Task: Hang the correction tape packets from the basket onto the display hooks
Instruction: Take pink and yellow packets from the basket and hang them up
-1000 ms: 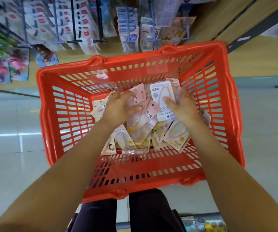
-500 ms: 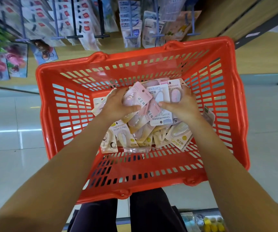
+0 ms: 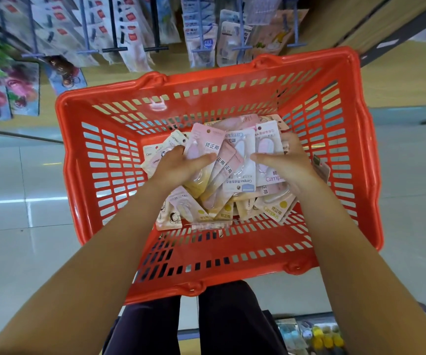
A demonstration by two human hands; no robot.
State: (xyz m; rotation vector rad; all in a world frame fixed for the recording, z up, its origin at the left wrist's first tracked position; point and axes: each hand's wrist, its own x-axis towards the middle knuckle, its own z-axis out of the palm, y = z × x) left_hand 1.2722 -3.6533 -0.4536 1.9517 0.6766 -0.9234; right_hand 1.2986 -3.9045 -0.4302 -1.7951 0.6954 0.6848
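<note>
A red slotted plastic basket (image 3: 119, 190) rests on my lap and holds several correction tape packets (image 3: 235, 160) in pink, white and yellow. Both hands are inside it. My left hand (image 3: 178, 167) grips the left side of a fanned bunch of packets, thumb on top of a pink one. My right hand (image 3: 283, 165) grips the bunch's right side, thumb lying across a white packet. More packets (image 3: 271, 208) lie loose under the bunch on the basket floor. Display hooks (image 3: 114, 47) with hanging goods run along the top of the view.
A wooden display wall (image 3: 391, 80) stands behind the basket, with packaged stationery (image 3: 204, 42) on blue and black pegs. Pale tiled floor (image 3: 14, 201) lies on both sides. Small coloured items (image 3: 317, 336) sit on a low shelf at the bottom right.
Both hands have closed round a bunch of packets and lifted it a little off the pile. The basket has drifted slightly in the view.
</note>
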